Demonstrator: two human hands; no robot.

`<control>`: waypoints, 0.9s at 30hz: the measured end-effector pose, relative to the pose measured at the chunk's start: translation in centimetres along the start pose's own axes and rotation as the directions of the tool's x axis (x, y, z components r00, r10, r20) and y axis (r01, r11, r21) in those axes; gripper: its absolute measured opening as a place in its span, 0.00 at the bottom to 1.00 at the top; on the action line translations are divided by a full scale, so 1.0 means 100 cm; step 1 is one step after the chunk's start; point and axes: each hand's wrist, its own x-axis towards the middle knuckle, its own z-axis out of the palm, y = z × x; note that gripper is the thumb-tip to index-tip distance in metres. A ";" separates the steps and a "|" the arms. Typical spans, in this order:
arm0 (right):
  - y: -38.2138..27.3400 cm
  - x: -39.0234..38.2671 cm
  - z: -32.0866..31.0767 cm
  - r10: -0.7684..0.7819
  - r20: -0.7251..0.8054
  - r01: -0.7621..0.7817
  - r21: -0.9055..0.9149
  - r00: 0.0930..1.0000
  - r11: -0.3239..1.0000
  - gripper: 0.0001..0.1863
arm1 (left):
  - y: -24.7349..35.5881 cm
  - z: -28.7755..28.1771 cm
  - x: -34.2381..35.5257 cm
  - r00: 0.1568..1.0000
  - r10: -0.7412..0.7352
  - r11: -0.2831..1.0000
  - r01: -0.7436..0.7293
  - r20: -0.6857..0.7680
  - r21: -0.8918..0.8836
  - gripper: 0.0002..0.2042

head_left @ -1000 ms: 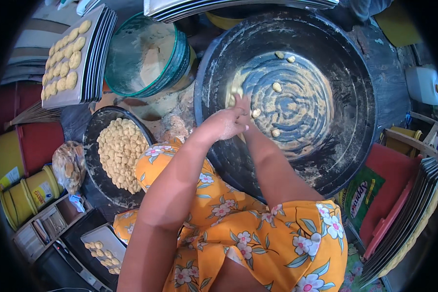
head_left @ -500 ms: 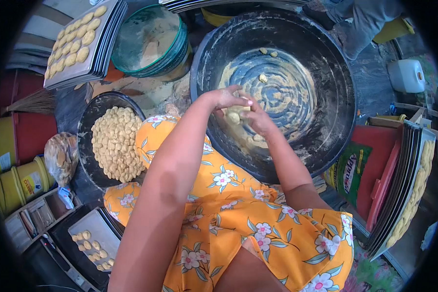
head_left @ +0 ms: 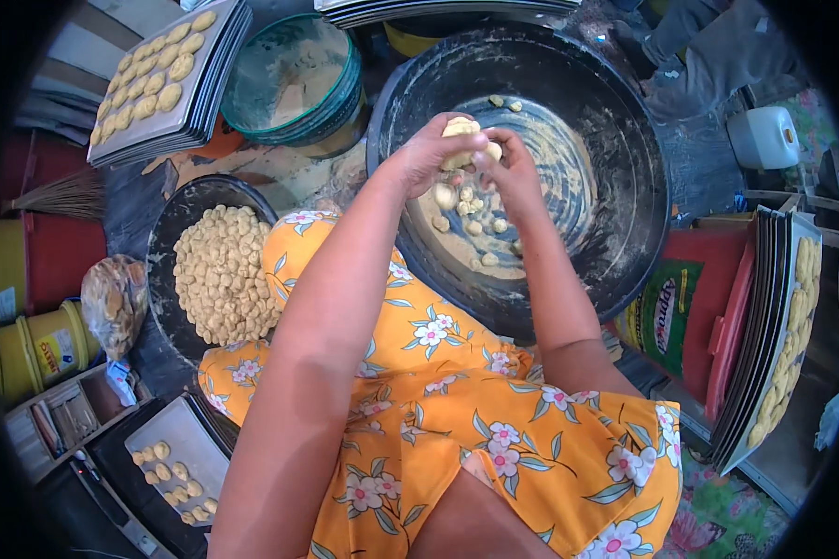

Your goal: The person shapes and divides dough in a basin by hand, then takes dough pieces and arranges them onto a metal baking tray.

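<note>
My left hand point(head_left: 422, 158) and right hand point(head_left: 511, 170) are raised together over the left half of a large black tub point(head_left: 643, 186), both gripping pale yellow dough point(head_left: 461, 135). Small dough pieces point(head_left: 472, 225) lie scattered on the floury tub bottom below them, with a few more near its far side. A smaller black basin point(head_left: 166, 275) heaped with dough lumps point(head_left: 222, 275) sits to my left.
Stacked trays of dough stand at upper left point(head_left: 150, 96), right point(head_left: 764, 335) and lower left point(head_left: 177, 438). A teal bucket point(head_left: 326, 61), yellow buckets point(head_left: 37, 349) and a white jug point(head_left: 763, 142) surround the tub. Another person's legs point(head_left: 685, 88) are at top right.
Both hands have risen from the tub's bottom with dough between them, and more loose pieces now lie below them. The other person's legs have come into view at top right.
</note>
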 end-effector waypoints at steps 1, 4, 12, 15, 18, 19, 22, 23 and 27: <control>-0.004 0.004 -0.002 0.015 0.002 -0.014 -0.258 1.000 0.966 0.16 | -0.002 -0.003 0.002 0.999 -0.029 0.999 0.028 0.026 0.042 0.21; -0.025 0.012 -0.015 0.018 0.000 -0.017 -0.297 1.000 0.955 0.13 | -0.003 -0.010 0.007 1.000 0.016 1.000 -0.016 0.011 0.005 0.20; -0.026 0.017 -0.012 -0.455 0.342 0.535 -0.736 0.822 0.414 0.21 | 0.000 0.007 0.005 1.000 -0.011 1.000 0.011 0.007 0.011 0.24; -0.017 0.026 -0.021 -0.005 0.177 0.085 -0.444 0.984 0.892 0.18 | -0.001 0.002 0.013 0.998 -0.058 0.993 0.056 0.021 0.104 0.25; -0.013 0.029 -0.022 -0.103 0.059 0.110 -0.140 0.993 0.984 0.14 | -0.004 0.000 0.018 0.999 -0.034 0.987 0.032 0.015 0.160 0.21; -0.012 0.029 -0.018 -0.144 0.009 0.144 -0.085 0.990 0.986 0.10 | -0.006 -0.001 0.019 1.000 -0.023 0.996 0.024 -0.011 0.081 0.19; -0.001 0.031 -0.018 -0.231 -0.223 0.248 0.050 0.947 0.968 0.09 | -0.005 -0.001 0.022 0.997 0.020 1.000 -0.019 -0.074 0.006 0.17; 0.001 0.032 -0.018 -0.220 -0.328 0.266 0.103 0.919 0.958 0.07 | -0.004 -0.001 0.023 0.993 0.049 0.999 -0.048 -0.109 0.008 0.18; 0.011 0.038 -0.023 -0.289 -0.435 0.346 0.057 0.853 0.936 0.05 | -0.003 -0.003 0.022 0.989 0.067 0.995 -0.076 -0.130 -0.068 0.21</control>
